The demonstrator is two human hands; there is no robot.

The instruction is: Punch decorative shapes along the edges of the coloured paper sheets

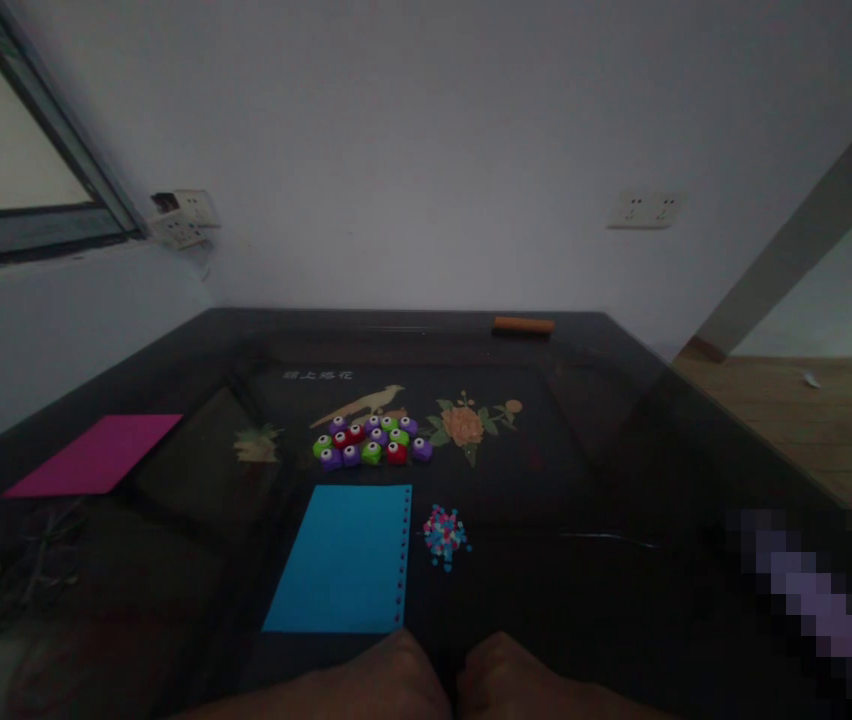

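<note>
Both hands, left (388, 680) and right (516, 675), rest closed and empty below the punched blue paper sheet (343, 557) (confetti pile (445, 535) beside); pink sheet (100, 455) unpunched.

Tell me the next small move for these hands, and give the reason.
Probably the right hand reaches forward to a punch in the punch cluster. Both it and the left hand rest empty at the table's near edge, while the blue sheet shows holes along only one edge.
</note>
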